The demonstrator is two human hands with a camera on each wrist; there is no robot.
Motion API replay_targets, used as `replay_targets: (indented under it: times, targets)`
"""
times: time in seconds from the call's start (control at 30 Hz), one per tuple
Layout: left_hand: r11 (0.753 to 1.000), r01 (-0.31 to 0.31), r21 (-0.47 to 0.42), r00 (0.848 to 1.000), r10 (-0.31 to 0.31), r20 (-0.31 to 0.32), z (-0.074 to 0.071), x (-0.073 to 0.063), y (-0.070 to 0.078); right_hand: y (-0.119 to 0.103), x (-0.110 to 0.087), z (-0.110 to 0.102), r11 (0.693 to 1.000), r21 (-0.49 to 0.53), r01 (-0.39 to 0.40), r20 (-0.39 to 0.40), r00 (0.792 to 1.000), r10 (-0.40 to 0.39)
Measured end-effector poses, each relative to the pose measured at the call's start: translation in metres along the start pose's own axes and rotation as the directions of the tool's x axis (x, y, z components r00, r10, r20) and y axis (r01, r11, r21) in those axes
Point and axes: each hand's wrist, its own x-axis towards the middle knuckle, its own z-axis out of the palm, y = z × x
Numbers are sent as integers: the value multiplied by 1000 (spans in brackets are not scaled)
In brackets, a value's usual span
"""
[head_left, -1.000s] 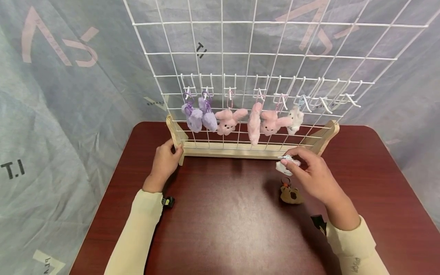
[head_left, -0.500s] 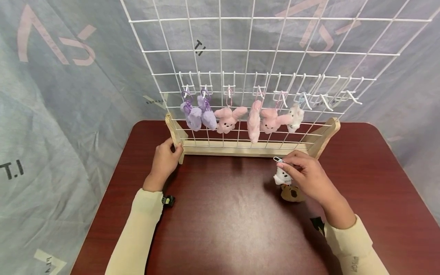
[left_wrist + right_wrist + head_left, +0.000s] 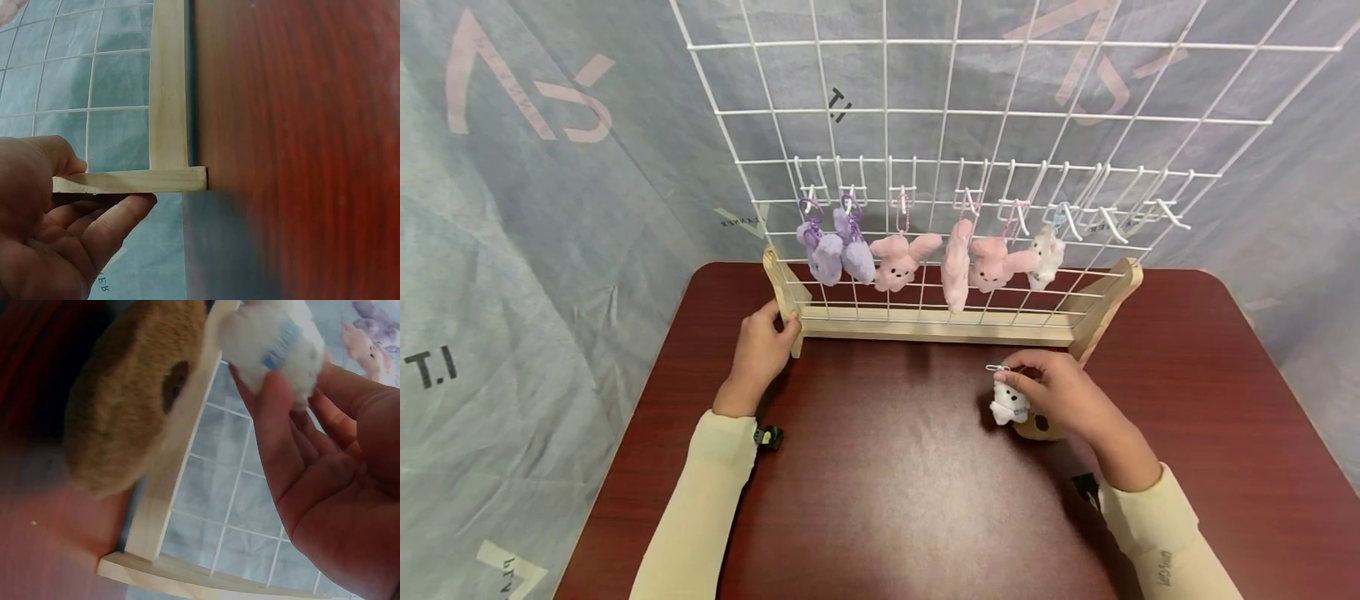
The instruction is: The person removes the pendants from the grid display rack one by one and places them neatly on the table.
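Head view: right hand pinches the white plush keychain just beside the brown plush toy, contact unclear, and a slack pinch could drop it, while a tug from the left hand, gripping the wooden foot, could tip the wire grid.

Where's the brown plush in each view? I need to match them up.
Head: brown plush, right of centre, below the middle, partly behind the white plush.
Left wrist: not in it.
Right wrist: upper left, large.
Shared landmark: the pale wooden rail, seen in all three.
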Motion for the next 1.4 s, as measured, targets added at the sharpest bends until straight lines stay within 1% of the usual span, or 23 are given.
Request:
replay_targets:
  times: [0.07, 0.13, 0.23, 0.3, 0.37, 0.5, 0.63, 0.83, 0.9, 0.97, 1.03, 1.13, 1.23, 1.3, 1.4]
  targets:
    - [1000, 0, 3, 1000, 0, -2, 0, 0, 0, 2, 0, 2, 998, 36, -49, 54, 997, 47]
    - [1000, -2, 5, 1000, 2, -4, 0, 1, 0, 5, 1, 4, 995, 61, -81, 99, 992, 74]
    - [1000, -3, 1, 1000, 3, -5, 0, 1, 0, 7, 1, 6, 997, 49, -62, 143, 988, 54]
    - [1000, -3, -4, 1000, 3, -6, 1, 1, 0, 9, 1, 7, 999, 24, -37, 156, 987, 33]
    - [1000, -2, -5, 1000, 2, -8, 1, 1, 0, 10, 2, 8, 1000, -17, -10, 157, 987, 12]
    - [1000, -5, 0, 1000, 5, -9, 0, 1, 0, 12, 3, 10, 993, -111, 29, 129, 992, -15]
    - [1000, -6, -1, 1000, 6, -7, 0, 0, 0, 14, 4, 13, 982, -183, 39, 105, 994, -20]
    - [1000, -8, 0, 1000, 8, -5, -1, -1, -1, 21, 8, 16, 980, -201, 13, 91, 996, 6]
    - [1000, -7, -3, 1000, 7, -5, -1, -1, -2, 21, 9, 17, 979, -203, 13, 77, 997, 2]
    - [1000, -9, -1, 1000, 9, -6, -2, -1, -2, 21, 9, 17, 978, -209, 13, 43, 999, -4]
    - [1000, -9, -1, 1000, 9, -5, -2, 0, -1, 17, 10, 17, 976, -217, -4, -3, 1000, 4]
    - [1000, -10, -2, 1000, 10, -6, -2, 0, -1, 11, 10, 15, 981, -193, -29, -116, 993, 7]
    - [1000, -12, -3, 1000, 12, -10, -1, 0, -2, 4, 13, 12, 991, -131, -32, -238, 971, 0]
    - [1000, -14, -4, 1000, 14, -11, 0, 1, -2, 2, 15, 10, 997, -74, -22, -316, 949, -3]
    - [1000, -13, -5, 1000, 13, -9, 0, 1, -2, -4, 19, 4, 1000, 9, -10, -399, 917, 13]
